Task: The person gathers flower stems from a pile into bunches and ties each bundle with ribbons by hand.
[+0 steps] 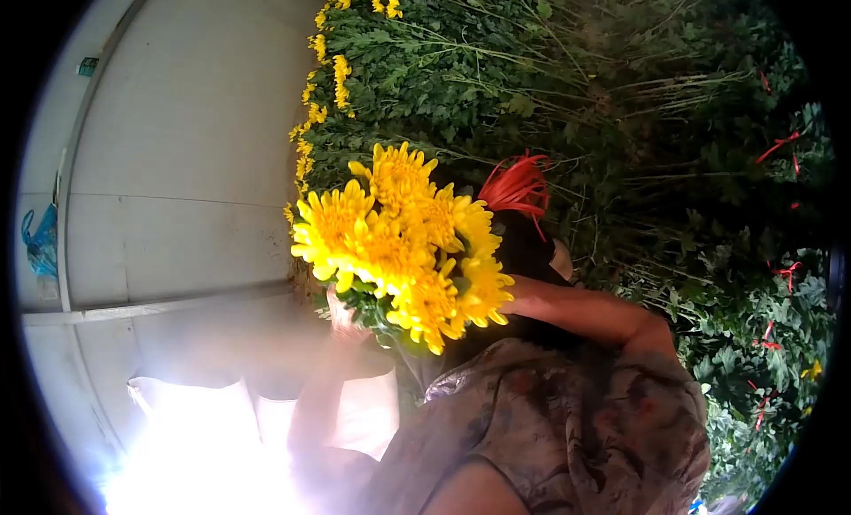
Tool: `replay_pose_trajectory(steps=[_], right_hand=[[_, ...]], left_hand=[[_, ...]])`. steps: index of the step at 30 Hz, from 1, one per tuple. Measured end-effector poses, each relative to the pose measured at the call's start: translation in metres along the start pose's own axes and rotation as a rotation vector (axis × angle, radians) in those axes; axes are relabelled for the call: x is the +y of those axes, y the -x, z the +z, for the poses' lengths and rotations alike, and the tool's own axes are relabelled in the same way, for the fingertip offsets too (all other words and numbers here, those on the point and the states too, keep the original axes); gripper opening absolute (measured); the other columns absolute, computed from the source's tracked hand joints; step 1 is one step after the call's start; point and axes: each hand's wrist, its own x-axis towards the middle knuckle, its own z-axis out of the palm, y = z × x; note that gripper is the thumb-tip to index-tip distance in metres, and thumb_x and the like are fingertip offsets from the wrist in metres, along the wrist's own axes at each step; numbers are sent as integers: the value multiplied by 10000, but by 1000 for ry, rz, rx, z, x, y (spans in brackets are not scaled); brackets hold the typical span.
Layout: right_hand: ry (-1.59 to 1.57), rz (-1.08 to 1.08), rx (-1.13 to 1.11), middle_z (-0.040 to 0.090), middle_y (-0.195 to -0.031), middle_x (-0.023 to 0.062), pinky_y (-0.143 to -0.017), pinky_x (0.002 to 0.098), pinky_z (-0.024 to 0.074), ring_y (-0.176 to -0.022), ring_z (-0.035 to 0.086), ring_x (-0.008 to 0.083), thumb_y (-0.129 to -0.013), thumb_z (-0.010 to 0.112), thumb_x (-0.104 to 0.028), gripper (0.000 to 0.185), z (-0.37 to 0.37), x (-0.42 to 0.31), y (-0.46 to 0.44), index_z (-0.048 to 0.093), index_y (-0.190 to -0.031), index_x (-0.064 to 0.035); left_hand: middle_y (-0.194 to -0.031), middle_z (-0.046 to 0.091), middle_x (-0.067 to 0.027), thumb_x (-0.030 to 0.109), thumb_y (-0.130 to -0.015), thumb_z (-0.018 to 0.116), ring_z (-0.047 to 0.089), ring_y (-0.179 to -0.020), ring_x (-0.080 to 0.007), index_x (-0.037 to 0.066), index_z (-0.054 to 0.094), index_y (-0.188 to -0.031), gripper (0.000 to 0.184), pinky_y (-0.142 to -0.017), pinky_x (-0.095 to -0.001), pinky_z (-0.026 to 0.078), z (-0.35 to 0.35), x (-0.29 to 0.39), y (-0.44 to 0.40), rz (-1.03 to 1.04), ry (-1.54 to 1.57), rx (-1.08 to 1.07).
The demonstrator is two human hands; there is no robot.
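Observation:
A bunch of yellow chrysanthemums (399,240) is in front of me, its blooms facing the camera and its green leaves showing underneath. At the bunch's lower left edge, my left hand (344,316) is closed around it, partly covered by petals and leaves. My right forearm (576,311) reaches in from the right. The blooms hide my right hand and its fingers, so its grip does not show. A tuft of red ties (519,191) rests against something dark just above the bunch.
Long-stemmed chrysanthemums (496,81) are heaped behind, with yellow heads along their left side. Bundles with red ties (780,147) lie at the right. A pale wall (186,125) with a blue plastic bag (40,240) stands left. Glare washes out white sacks (204,417) at lower left.

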Motion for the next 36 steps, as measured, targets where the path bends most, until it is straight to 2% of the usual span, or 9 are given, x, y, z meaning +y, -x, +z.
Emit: replay_pose_trajectory(steps=[4, 5, 8, 9, 16, 19, 22, 26, 36], right_hand=[[-9, -5, 5, 590, -1170, 149, -880, 429, 473, -1059, 560, 319, -843, 598, -237, 383, 2, -1, 3, 576, -1180, -58], [-12, -14, 3, 592, -1167, 148, -878, 429, 473, -1053, 562, 320, -844, 595, -234, 378, 2, -1, 4, 578, -1178, -60], [-20, -24, 13, 599, -1156, 143, -871, 430, 474, -1037, 569, 322, -846, 585, -224, 363, 0, -2, 8, 586, -1172, -65], [-20, -28, 15, 601, -1152, 141, -869, 430, 475, -1032, 571, 322, -847, 582, -221, 358, 1, -2, 8, 588, -1170, -66], [24, -5, -50, 614, -1112, 130, -845, 423, 479, -977, 590, 315, -847, 567, -187, 308, -13, 6, 8, 600, -1129, -66], [394, 137, 62, 645, -992, 130, -769, 396, 513, -892, 628, 280, -832, 643, -190, 303, -43, 0, 21, 610, -1107, -67], [-129, 728, 379, 680, -886, 48, -643, 289, 521, -739, 646, 143, -886, 643, -221, 255, -89, 21, 47, 607, -1087, -68], [-488, 1100, 679, 534, -724, -9, -484, 275, 395, -571, 464, 85, -906, 640, -327, 292, -131, 82, 64, 613, -1053, -77], [-894, 890, 873, 579, -787, -24, -504, 246, 428, -582, 518, 82, -898, 669, -212, 124, -137, 104, 29, 653, -966, -110]], left_hand=[[-1148, 631, -86, 205, -837, 623, 597, -1061, -271, 61, 588, -1176, 370, -917, -426, 465, -2, -7, -3, 101, -199, -148], [-1225, 602, -107, 236, -866, 593, 574, -1120, -272, 62, 559, -1241, 415, -963, -437, 443, -2, -2, -8, 407, -510, -146], [-1158, 634, -119, 143, -772, 648, 601, -1067, -303, 65, 641, -1110, 347, -915, -453, 456, 24, 0, 4, -376, 631, 14], [-1167, 618, -125, 180, -769, 644, 585, -1071, -311, 64, 632, -1119, 369, -911, -459, 451, 25, -15, 7, -356, 601, 30], [-1216, 489, -192, 448, -681, 611, 450, -1119, -405, 100, 553, -1157, 593, -896, -560, 347, 13, -129, 23, 502, -397, -48], [-1151, 579, -125, 392, -790, 647, 567, -1013, -270, 75, 506, -1231, 561, -831, -457, 468, 6, -86, -1, -6, 404, 59], [-1171, 624, -58, 469, -836, 644, 604, -1037, -189, 101, 504, -1269, 586, -872, -407, 492, -17, -86, -12, -272, 722, -17], [-1092, 660, -13, 476, -890, 560, 649, -877, -221, 147, 585, -1194, 449, -862, -374, 472, -33, -61, -39, 144, -102, 55], [-1020, 604, 86, 572, -869, 550, 522, -1019, -143, 216, 573, -1160, 460, -934, -413, 405, -58, -106, -41, 110, -355, 62]])
